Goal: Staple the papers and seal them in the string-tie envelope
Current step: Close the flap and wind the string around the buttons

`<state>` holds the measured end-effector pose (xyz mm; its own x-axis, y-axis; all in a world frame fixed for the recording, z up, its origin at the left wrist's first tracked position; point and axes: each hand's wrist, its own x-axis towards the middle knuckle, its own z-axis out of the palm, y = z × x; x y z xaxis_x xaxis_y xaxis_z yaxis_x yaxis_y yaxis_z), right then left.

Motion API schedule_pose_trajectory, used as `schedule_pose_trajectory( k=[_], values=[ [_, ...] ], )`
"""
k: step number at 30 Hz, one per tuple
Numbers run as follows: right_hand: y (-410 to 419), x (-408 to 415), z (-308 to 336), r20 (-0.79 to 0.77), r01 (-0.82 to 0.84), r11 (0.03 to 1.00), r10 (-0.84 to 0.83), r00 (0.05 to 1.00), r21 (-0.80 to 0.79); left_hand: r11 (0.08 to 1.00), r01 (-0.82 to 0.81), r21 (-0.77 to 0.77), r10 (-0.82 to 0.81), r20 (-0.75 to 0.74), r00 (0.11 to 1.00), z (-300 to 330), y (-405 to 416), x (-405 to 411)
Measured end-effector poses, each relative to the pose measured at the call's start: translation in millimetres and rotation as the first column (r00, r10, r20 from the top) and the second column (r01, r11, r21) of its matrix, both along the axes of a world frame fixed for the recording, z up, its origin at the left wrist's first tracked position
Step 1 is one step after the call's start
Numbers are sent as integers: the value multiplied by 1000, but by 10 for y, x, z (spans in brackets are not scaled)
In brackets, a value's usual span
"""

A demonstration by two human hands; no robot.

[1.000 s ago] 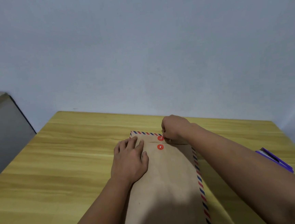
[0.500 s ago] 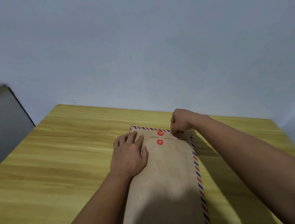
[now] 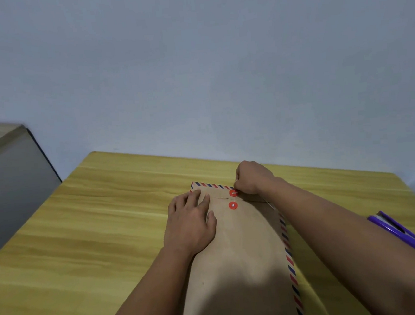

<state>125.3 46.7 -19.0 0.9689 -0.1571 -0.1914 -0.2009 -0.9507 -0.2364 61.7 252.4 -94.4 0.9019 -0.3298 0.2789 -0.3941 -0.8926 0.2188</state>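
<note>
- The wall (image 3: 194, 70) is pale grey-blue and fills the upper half of the view behind everything else.
- The bench (image 3: 95, 230) has a yellow wood-grain top and meets the wall along its far edge.
- A grey cabinet (image 3: 11, 189) stands off the bench's left side, with a bit of clear tape on its face.
- The envelope (image 3: 243, 267) is brown kraft paper with a red-and-blue striped border. It lies flat on the bench, running lengthwise from the near edge toward the wall, flap end farthest away and folded down.
- The left hand (image 3: 191, 225) lies palm down on the envelope's left side just below the flap, fingers (image 3: 192, 198) flat and slightly spread, pressing the paper.
- The right hand (image 3: 252, 177) is at the flap's far right, its forearm crossing the envelope's right edge. Its fingers are curled tightly together, pinching the thin string right beside the upper button.
- The stapler (image 3: 396, 231) is purple and lies on the bench at the far right, well apart from the envelope.
- The upper button (image 3: 233, 193) is a red disc on the flap.
- The lower button (image 3: 233, 205) is a red disc on the body, just beneath the flap edge.
</note>
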Motion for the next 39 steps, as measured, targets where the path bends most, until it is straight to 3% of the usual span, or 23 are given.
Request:
schedule_pose_trajectory(
  k=[10, 18, 23, 28, 39],
  values=[
    [410, -170, -36, 22, -210, 943, 223, 975, -257, 1000, -2, -6, 2, 1, 1000, -20, 6, -2],
    [180, -570, -121, 110, -240, 925, 282, 953, -295, 1000, -8, -1, 8, -6, 1000, 12, 0, -17],
    [108, -888, -150, 110, -354, 805, 454, 884, -477, 1000, 6, 23, -5, -40, 999, 10, 3, -17],
    [146, -1107, -121, 0, -459, 658, 572, 820, -596, 999, 12, 46, -9, -63, 998, 14, 0, -10],
    [366, -784, -126, 50, -554, 708, 634, 772, -439, 999, 10, 50, -8, -57, 998, 10, 25, 16]
  ],
)
